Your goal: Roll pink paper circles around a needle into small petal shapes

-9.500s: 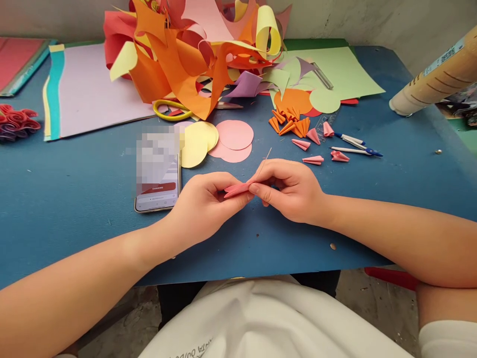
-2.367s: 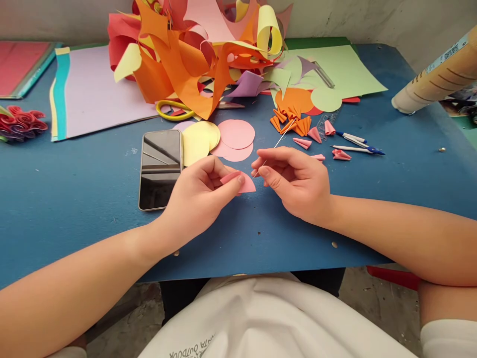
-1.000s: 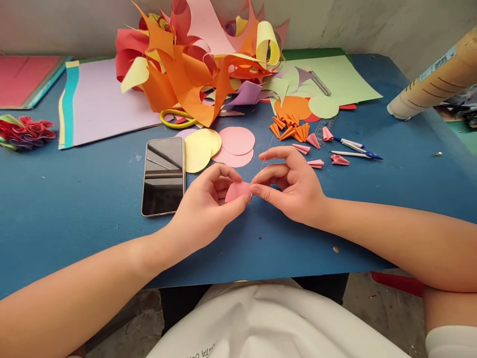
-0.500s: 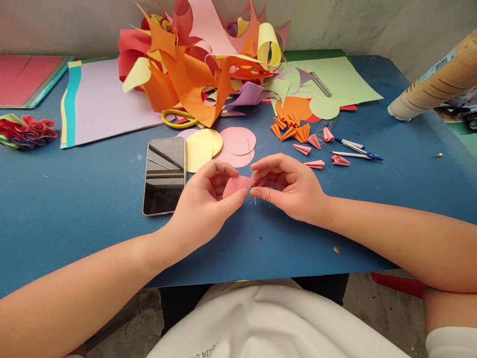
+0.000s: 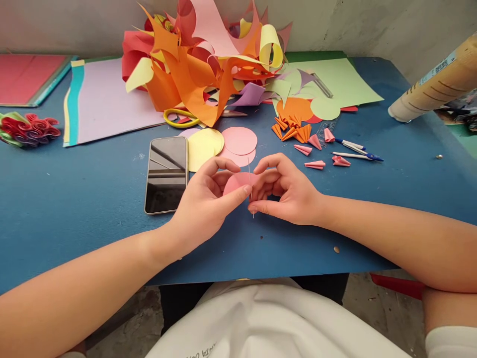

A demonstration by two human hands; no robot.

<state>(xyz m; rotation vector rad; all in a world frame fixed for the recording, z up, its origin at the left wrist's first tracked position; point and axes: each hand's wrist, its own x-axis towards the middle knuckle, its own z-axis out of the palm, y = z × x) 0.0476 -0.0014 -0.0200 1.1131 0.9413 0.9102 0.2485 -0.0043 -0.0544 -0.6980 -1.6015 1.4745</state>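
My left hand (image 5: 214, 196) is closed on a folded or curved piece of pink paper (image 5: 235, 182), thumb on the near side. Right beside it, my right hand (image 5: 288, 191) is closed on a thin, needle-like rod (image 5: 249, 166) that stands nearly upright against the paper's right edge. The rod's lower tip shows below my right thumb. Whether the right fingers also touch the paper, I cannot tell. Pink paper circles (image 5: 240, 140) and yellow paper circles (image 5: 203, 149) lie just beyond the hands. To the right are several small folded pink cones (image 5: 315, 165) and orange cones (image 5: 294, 130).
A phone (image 5: 166, 175) lies by my left hand. Behind are yellow-handled scissors (image 5: 181, 118) under a heap of paper scraps (image 5: 197, 69). A compass (image 5: 357, 155) lies right of the cones. A quilled paper piece (image 5: 30, 130) sits far left, a large tube (image 5: 428, 84) far right.
The rod has shifted downward along with my right hand's fingers, and the right thumb sits lower and further from the index finger. More of the pink paper shows in my left hand.
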